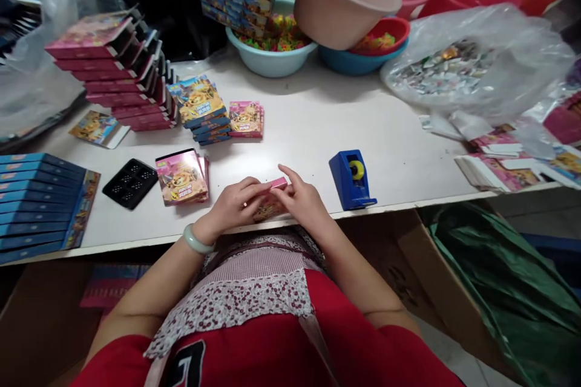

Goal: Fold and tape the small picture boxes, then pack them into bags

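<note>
Both of my hands grip a small pink printed box point(272, 198) at the near edge of the white table point(318, 127). My left hand point(233, 205), with a pale green bangle on the wrist, curls round the box's left end. My right hand point(302, 196) presses its fingers on the box's right end and top edge. Much of the box is hidden under my fingers. A blue tape dispenser point(353, 179) stands just right of my right hand. A short pile of pink boxes point(181, 176) and a black plastic tray point(130, 182) lie left of my left hand.
Stacks of pink boxes point(113, 66) and blue boxes point(36, 205) fill the table's left side, with smaller piles point(202, 107) in the middle. Basins point(272, 48) of colourful pieces stand at the back. A clear plastic bag point(472, 63) and flat cartons point(503, 166) lie at right. A green bag point(499, 290) sits below.
</note>
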